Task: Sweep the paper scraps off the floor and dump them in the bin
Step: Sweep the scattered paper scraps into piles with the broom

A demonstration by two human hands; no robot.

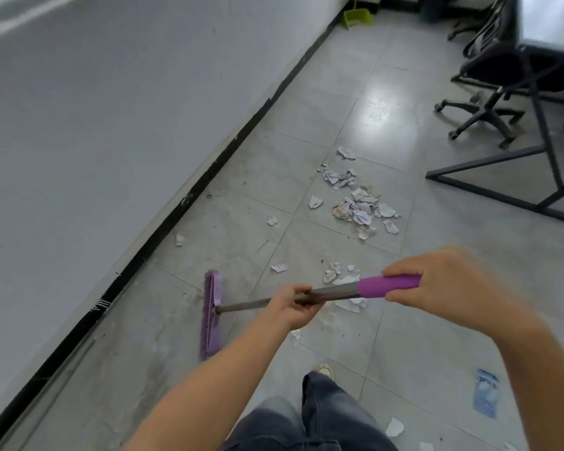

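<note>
Lying loose on the grey tiled floor [388,102], a heap of crumpled white paper scraps [358,206] sits in the middle of the floor, well apart from the wall edge. A smaller cluster of scraps [334,275] lies nearer the person, partly under the broom's handle. Single scraps [179,239] are scattered toward the wall edge, and another piece [394,427] lies at the near edge of the floor.

A purple broom [332,292] stretches across the view with its grey metal shaft almost level. Its purple bristled head [213,315] is close to the wall edge of the floor, well short of the main heap. Both hands grip the broom: the left hand [293,309] is curled round the bare shaft, and the right hand [437,281] is wrapped over the purple grip at the shaft's upper end.

Below the hands are a leg in blue jeans [323,411] and the toe of a pale shoe [326,369]. A flat blue packet [486,397] lies on the floor to the right. A grey wall [111,125] with a black skirting strip [209,177] runs along the left edge of the floor. A green dustpan [357,16] stands in the far corner against that wall. Along the right edge stand a black wheeled office chair [489,102] and the black metal frame of a bench [489,195].
</note>
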